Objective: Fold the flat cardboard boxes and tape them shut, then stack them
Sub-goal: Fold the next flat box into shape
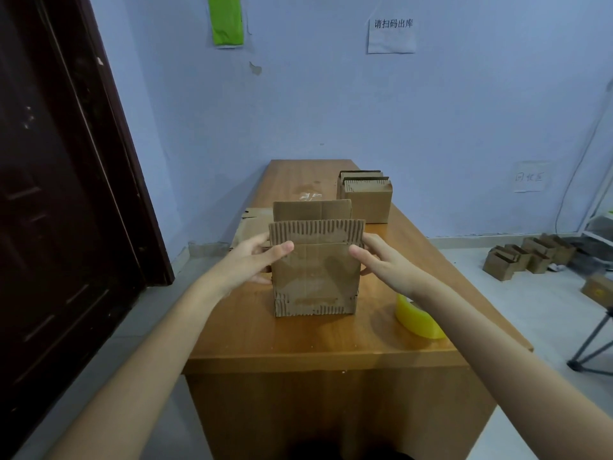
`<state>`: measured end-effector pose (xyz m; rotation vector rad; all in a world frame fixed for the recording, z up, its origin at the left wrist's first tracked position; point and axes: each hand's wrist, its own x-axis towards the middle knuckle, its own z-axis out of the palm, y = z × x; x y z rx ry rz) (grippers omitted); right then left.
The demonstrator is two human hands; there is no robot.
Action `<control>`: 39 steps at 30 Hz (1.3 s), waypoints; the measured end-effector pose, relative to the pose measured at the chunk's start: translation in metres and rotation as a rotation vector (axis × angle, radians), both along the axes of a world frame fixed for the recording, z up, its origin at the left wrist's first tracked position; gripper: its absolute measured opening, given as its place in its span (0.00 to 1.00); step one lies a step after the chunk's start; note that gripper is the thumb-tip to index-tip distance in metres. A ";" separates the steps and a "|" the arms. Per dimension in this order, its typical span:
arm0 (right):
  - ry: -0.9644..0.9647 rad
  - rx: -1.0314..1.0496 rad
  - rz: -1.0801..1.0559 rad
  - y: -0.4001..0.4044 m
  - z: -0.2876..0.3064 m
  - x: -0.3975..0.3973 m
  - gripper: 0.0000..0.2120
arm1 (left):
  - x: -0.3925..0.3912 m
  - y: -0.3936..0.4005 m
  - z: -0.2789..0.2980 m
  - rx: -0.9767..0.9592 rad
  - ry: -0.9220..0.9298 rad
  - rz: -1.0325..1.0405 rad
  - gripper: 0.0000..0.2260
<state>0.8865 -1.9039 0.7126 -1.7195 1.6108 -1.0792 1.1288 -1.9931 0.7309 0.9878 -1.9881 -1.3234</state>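
A small brown cardboard box [315, 277] stands upright on the wooden table [298, 336], its top flaps raised. My left hand [255, 257] grips its left side, thumb across the front face and fingers behind the edge. My right hand [384, 260] grips the right side the same way, thumb on the front. A yellow roll of tape [416, 318] lies on the table just right of the box, partly hidden under my right forearm. Farther back on the right stands another folded box [366, 199] with open top flaps.
Flat cardboard [248, 224] lies at the table's left edge behind the box. A dark door [66, 194] is at the left. Several folded boxes [527, 257] sit on the floor at the right, near a tripod leg [593, 340]. The table's front edge is close to me.
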 end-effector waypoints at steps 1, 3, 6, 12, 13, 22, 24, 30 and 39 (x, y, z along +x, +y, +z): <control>-0.019 -0.022 -0.019 -0.001 0.002 0.000 0.19 | -0.001 -0.001 0.000 0.010 0.003 0.040 0.30; -0.077 -0.071 -0.081 -0.003 0.007 -0.001 0.14 | -0.002 -0.003 -0.001 0.064 0.030 0.133 0.30; -0.099 -0.103 -0.158 -0.007 0.013 -0.001 0.12 | -0.008 -0.002 0.001 0.106 0.107 0.230 0.18; -0.054 -0.085 -0.196 -0.014 0.017 -0.006 0.10 | -0.013 -0.004 0.001 0.064 0.100 0.289 0.18; -0.052 -0.067 -0.192 -0.014 0.018 -0.008 0.10 | -0.011 -0.005 0.002 0.039 0.076 0.280 0.20; -0.001 0.090 -0.124 -0.024 0.032 -0.019 0.35 | -0.010 -0.020 0.017 0.033 -0.059 0.162 0.34; 0.029 0.121 -0.105 -0.026 0.035 -0.022 0.35 | -0.009 -0.020 0.022 0.049 -0.105 0.124 0.34; 0.002 0.110 -0.098 -0.027 0.034 -0.027 0.21 | -0.011 -0.025 0.029 0.078 -0.143 0.080 0.29; 0.057 0.066 -0.092 -0.020 0.032 -0.026 0.12 | -0.010 -0.027 0.022 0.072 -0.067 0.118 0.12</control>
